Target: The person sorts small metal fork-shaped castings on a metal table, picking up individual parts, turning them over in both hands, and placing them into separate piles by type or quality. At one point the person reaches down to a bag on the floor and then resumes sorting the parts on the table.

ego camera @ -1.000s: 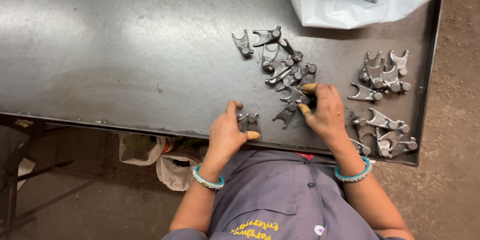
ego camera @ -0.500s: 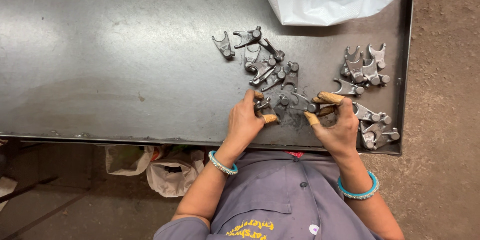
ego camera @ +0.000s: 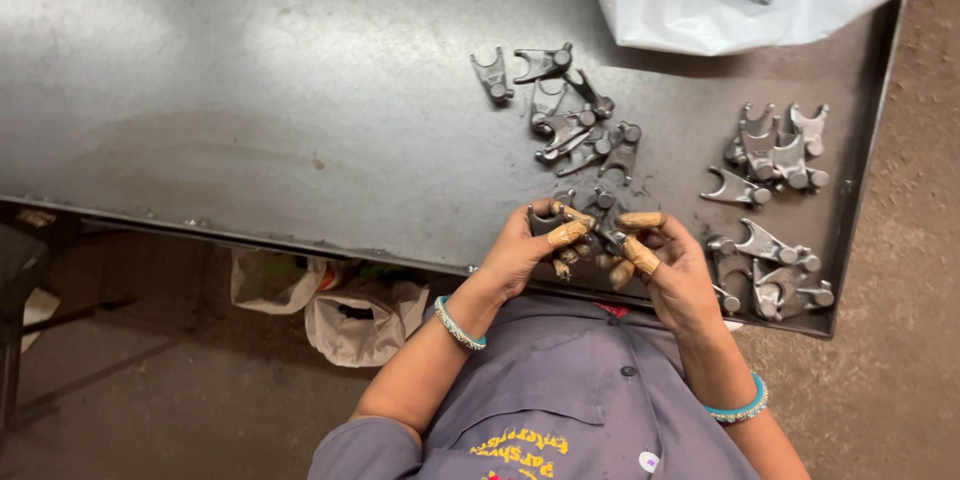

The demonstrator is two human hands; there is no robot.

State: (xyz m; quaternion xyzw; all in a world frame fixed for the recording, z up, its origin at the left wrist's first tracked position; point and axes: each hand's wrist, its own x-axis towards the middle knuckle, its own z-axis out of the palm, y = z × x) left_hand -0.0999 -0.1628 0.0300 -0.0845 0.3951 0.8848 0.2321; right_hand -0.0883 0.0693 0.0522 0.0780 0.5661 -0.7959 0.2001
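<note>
fingers (ego camera: 566,233) around two forked castings (ego camera: 598,212)

A big dark metal worktop (ego camera: 250,90) is filling most of the view. Soft light is shining on its smooth top and making a pale glow near the left side. A thin raised rim is running along its right edge. Under and around the worktop, a brown dusty floor (ego camera: 920,240) is showing. A white plastic bag (ego camera: 720,20) is lying at the far right corner of the worktop. Below the near edge, some pale crumpled bags (ego camera: 330,305) are sitting on the floor. Dark table legs are standing at the far left.
</note>
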